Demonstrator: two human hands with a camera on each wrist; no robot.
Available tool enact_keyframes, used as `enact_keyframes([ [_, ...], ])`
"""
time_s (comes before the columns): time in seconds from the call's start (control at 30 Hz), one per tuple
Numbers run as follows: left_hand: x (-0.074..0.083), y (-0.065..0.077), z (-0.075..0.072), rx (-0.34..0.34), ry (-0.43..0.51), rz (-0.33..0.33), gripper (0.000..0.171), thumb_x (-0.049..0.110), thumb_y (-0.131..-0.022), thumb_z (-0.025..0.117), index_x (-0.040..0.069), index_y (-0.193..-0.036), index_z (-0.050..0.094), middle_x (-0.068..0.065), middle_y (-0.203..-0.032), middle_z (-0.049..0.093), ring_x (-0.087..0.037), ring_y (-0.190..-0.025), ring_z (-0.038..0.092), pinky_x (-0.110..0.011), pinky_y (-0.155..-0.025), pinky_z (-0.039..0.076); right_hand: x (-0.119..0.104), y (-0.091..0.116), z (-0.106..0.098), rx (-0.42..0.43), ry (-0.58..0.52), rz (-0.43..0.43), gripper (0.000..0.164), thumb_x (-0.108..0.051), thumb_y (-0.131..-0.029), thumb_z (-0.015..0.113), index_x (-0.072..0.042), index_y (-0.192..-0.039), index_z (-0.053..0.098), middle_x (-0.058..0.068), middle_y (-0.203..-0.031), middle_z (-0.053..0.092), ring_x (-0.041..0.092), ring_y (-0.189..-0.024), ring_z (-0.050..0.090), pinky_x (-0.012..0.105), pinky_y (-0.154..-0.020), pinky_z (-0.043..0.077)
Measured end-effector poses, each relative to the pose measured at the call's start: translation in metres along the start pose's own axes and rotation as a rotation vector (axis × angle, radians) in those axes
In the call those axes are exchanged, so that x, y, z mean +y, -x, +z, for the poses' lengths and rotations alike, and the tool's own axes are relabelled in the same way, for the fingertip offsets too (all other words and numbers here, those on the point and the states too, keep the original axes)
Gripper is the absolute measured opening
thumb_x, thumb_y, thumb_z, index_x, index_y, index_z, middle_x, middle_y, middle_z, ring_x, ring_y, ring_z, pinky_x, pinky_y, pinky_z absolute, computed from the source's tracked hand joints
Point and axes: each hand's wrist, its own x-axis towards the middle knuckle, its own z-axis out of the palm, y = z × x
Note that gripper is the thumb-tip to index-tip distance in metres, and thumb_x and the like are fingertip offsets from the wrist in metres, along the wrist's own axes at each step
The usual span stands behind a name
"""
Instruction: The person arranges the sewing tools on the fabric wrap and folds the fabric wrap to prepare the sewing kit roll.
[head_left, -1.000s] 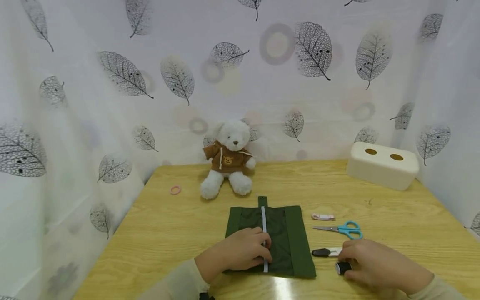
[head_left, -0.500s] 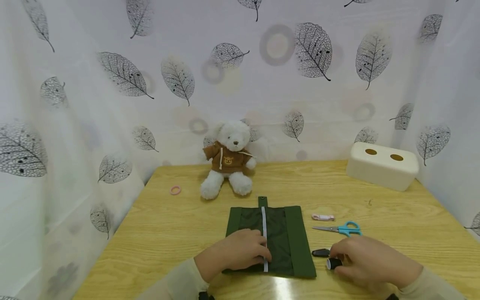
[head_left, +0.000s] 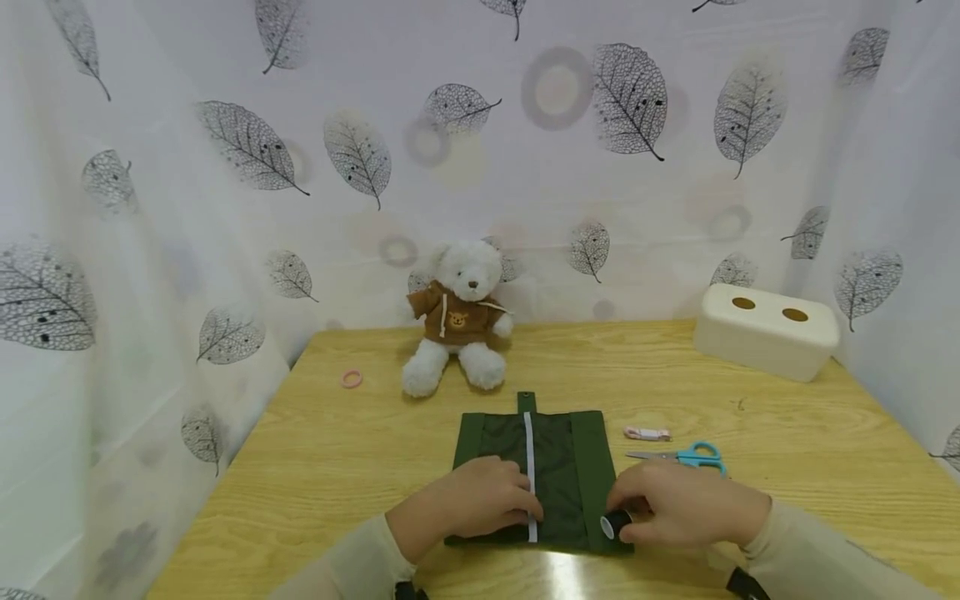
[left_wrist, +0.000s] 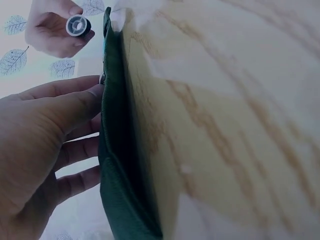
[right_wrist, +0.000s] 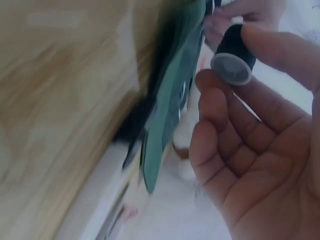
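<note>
Green in the head view, the pouch (head_left: 562, 475) lies on the tabletop (head_left: 360, 467), well apart from its back edge. The left hand (head_left: 487, 497) rests on the pouch at its pale strip (head_left: 529, 442); the right hand (head_left: 686, 504) holds a black spool (head_left: 617, 523) above the pouch's right near corner. The left wrist view shows thumb and fingers touching the pouch; whether they pinch it, one cannot tell. In the right wrist view, thumb and fingers grip the spool.

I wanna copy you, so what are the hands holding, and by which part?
The right hand pinches a black spool by its dark round side. The left hand touches the green case; I can't tell whether it grips.
</note>
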Motion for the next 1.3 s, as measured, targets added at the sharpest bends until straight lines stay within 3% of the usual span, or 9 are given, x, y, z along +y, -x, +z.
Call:
enact_keyframes([
  [0.23, -0.001, 0.0, -0.001, 0.042, -0.046, 0.005, 0.018, 0.03, -0.098, 0.067, 0.031, -0.113, 0.076, 0.017, -0.103, 0.071, 0.001, -0.087, 0.061, -0.011, -0.073, 0.046, -0.008, -0.027, 0.008, -0.058, -0.071, 0.176, 0.019, -0.033, -0.091, 0.076, -0.018, -0.102, 0.076, -0.022, -0.081, 0.059, -0.004, -0.067, 0.054, 0.02, -0.06, 0.049],
  [0.33, -0.002, 0.0, 0.0, 0.048, -0.061, 0.004, 0.018, 0.03, -0.099, 0.067, 0.031, -0.114, 0.076, 0.017, -0.102, 0.071, 0.001, -0.086, 0.061, -0.012, -0.071, 0.046, -0.008, -0.037, 0.012, -0.063, -0.08, 0.206, 0.019, -0.033, -0.09, 0.077, -0.018, -0.101, 0.076, -0.021, -0.079, 0.058, -0.003, -0.066, 0.054, 0.02, -0.061, 0.049],
  [0.9, 0.0, 0.002, 0.006, 0.081, -0.042, -0.002, 0.017, 0.029, -0.098, 0.068, 0.028, -0.113, 0.076, 0.016, -0.097, 0.072, 0.002, -0.082, 0.06, -0.011, -0.07, 0.043, -0.014, -0.059, 0.034, -0.089, -0.116, 0.18, 0.02, -0.027, -0.088, 0.079, -0.01, -0.1, 0.077, -0.019, -0.077, 0.064, -0.005, -0.067, 0.058, 0.018, -0.061, 0.051],
  [1.3, 0.002, 0.004, 0.007, 0.12, -0.036, -0.012, 0.013, 0.027, -0.097, 0.069, 0.026, -0.109, 0.075, 0.016, -0.094, 0.071, 0.001, -0.08, 0.059, -0.011, -0.067, 0.041, -0.021, -0.07, 0.038, -0.062, -0.102, 0.173, 0.011, -0.024, -0.089, 0.078, -0.015, -0.094, 0.077, -0.019, -0.068, 0.06, -0.006, -0.058, 0.054, 0.016, -0.053, 0.047],
])
